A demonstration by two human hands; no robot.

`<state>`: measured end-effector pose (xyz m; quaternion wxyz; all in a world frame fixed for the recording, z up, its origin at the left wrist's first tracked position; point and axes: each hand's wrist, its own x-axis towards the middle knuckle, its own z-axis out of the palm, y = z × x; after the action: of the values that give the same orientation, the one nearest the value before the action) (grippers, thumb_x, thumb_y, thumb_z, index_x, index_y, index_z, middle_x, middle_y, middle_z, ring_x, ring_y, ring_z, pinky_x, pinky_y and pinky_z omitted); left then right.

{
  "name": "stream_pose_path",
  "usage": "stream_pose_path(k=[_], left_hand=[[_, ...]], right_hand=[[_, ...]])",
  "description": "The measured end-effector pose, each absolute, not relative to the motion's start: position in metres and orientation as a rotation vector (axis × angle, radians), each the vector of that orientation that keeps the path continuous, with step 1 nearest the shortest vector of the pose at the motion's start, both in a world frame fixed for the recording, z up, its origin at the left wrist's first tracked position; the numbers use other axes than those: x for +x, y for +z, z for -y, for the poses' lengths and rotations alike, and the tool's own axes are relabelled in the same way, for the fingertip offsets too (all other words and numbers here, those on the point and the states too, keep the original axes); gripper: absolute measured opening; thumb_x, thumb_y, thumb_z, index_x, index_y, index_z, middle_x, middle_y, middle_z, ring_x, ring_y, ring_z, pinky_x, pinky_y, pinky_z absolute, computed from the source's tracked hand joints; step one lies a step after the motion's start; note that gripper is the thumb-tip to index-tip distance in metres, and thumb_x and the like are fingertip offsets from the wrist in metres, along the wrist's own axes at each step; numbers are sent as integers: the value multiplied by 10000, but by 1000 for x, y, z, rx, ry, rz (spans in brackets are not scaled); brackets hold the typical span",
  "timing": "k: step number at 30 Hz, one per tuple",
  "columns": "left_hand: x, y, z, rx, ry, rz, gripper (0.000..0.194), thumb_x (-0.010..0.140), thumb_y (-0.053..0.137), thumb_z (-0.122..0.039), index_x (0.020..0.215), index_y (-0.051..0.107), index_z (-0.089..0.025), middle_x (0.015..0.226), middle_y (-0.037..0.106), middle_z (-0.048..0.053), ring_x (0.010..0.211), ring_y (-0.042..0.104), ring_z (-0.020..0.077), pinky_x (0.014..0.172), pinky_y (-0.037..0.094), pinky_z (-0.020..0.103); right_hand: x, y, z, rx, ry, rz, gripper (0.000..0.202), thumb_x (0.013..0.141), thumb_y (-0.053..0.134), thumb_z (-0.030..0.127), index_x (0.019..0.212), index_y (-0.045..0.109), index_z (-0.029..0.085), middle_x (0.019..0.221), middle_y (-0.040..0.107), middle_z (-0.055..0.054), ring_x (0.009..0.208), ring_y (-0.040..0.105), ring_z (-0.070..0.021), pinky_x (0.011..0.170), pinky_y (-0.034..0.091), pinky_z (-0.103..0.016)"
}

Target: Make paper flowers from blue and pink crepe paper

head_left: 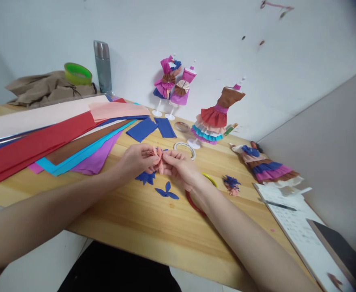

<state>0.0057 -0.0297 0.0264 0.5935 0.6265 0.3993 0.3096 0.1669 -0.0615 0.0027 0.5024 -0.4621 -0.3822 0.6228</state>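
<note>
Between my two hands, above the middle of the table, is a salmon-pink paper flower [159,159] with several petals. My left hand [138,159] pinches it from the left. The fingers of my right hand [180,165] close on its right side. Just below lie blue paper petal pieces [146,177], partly covered by my left hand. A separate blue three-petal piece [167,192] rests flat on the wood nearer to me. Under my right wrist sits a roll of red tape [194,205], mostly hidden.
Folded crepe paper strips [59,134] in several colours spread over the left side. Dress stands [222,109] line the wall. A white tape ring [185,147], a blue-pink flower bunch [232,184], a pen [279,205] and a notebook [296,221] lie around. A bottle [103,67] stands behind.
</note>
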Motion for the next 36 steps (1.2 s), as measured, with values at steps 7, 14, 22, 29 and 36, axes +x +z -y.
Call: stream_pose_path(k=[7, 14, 22, 29, 36], left_hand=[[4, 18, 24, 1549, 713, -938, 55, 761, 587, -158, 773, 640, -150, 693, 713, 35, 630, 673, 147, 568, 528, 221], [-2, 16, 27, 2058, 886, -932, 209, 813, 530, -142, 904, 710, -197, 754, 716, 19, 685, 643, 150, 652, 471, 225], [1, 14, 22, 1830, 904, -973, 313, 756, 604, -151, 1058, 688, -159, 756, 710, 23, 692, 655, 154, 628, 485, 225], [1, 25, 21, 1416, 749, -952, 318, 712, 646, -182, 1022, 646, -112, 636, 661, -2, 555, 609, 124, 522, 479, 207], [-4, 26, 21, 1384, 650, -846, 340, 722, 707, -474, 792, 664, -144, 732, 699, 53, 667, 661, 161, 551, 522, 224]], right_hand=[[168, 9, 64, -1152, 1506, 961, 259, 588, 848, 267, 772, 707, 150, 691, 743, -41, 601, 676, -120, 602, 553, -219], [165, 11, 66, -1167, 1525, 1037, 307, 632, 852, 412, 725, 702, 161, 664, 716, -24, 618, 669, -113, 604, 557, -212], [167, 10, 65, -1196, 1528, 1018, 132, 662, 771, 256, 697, 712, 143, 667, 739, -56, 583, 668, -117, 604, 562, -224], [168, 8, 64, -1237, 1501, 987, 71, 695, 739, 201, 690, 706, 138, 683, 742, -60, 588, 686, -118, 575, 556, -205], [166, 7, 64, -1219, 1373, 1093, 182, 662, 789, 280, 667, 671, 142, 618, 718, -41, 521, 655, -107, 517, 507, -194]])
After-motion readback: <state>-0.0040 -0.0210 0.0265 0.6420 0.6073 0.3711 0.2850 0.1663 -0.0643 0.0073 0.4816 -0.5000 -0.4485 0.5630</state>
